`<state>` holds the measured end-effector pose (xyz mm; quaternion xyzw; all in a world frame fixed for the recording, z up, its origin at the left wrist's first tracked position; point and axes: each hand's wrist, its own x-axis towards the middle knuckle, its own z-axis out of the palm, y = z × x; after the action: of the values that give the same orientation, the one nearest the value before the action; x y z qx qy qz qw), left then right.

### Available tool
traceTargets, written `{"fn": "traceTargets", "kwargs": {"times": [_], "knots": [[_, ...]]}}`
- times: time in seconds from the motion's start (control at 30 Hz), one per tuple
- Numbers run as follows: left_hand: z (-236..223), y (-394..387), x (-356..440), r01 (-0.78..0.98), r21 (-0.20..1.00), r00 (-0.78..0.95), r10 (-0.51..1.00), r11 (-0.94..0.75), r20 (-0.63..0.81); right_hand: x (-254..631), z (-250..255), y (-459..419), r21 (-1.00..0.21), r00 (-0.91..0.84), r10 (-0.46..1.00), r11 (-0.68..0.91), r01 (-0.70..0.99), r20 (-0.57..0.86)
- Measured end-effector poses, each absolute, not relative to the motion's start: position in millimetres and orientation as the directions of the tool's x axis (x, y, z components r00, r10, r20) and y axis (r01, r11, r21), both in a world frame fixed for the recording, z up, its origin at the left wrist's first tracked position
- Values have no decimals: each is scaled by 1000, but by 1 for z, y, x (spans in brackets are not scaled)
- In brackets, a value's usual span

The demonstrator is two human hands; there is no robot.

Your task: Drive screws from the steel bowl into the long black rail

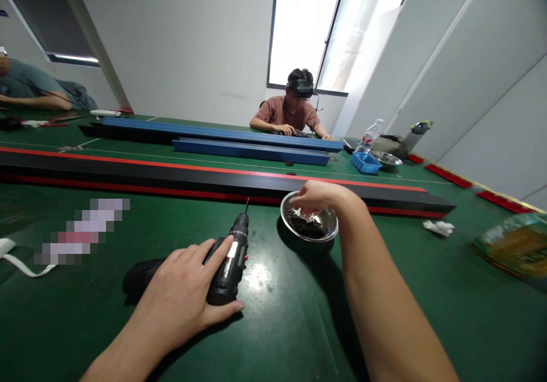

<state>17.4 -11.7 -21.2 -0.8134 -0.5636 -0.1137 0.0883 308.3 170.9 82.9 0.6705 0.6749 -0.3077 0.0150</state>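
A black cordless drill (228, 265) lies on its side on the green table, its thin bit pointing away from me. My left hand (186, 279) rests over it, fingers across the body and the thumb along its near end. To the right stands a small steel bowl (294, 235) holding a heap of small dark pieces (310, 227), perhaps screws. My right hand (314, 197) reaches over the bowl's far rim with its fingers bent down and drawn together at the heap. What the fingertips hold, if anything, I cannot make out.
Behind the bowl a long black bar with red edges (200, 180) crosses the green table (273, 336). Blue bars (252, 151) lie farther back, before a seated person (294, 111). Crumpled tissue (439, 228), a plastic bag (515, 245) and a blue basket (366, 163) are rightward.
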Motion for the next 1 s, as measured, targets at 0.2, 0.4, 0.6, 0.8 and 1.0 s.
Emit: {"fn": "traceTargets", "kwargs": {"times": [0.2,0.4,0.6,0.8,1.0], "knots": [[-23,-11,16,938,-41,340,896,-343,284,313,51,182,-203,-1,811,-145,969,-584],[-25,-10,13,936,-52,348,894,-349,282,309,54,178,-241,-31,825,-128,962,-564],[-25,-10,13,936,-49,347,894,-348,284,312,66,176,-303,-99,853,-72,950,-513],[-24,-9,13,936,-30,345,895,-351,282,316,70,175,-335,-84,882,-87,938,-463],[-25,-11,11,937,-16,338,898,-348,282,311,79,172,-343,-160,973,95,935,-167]]}}
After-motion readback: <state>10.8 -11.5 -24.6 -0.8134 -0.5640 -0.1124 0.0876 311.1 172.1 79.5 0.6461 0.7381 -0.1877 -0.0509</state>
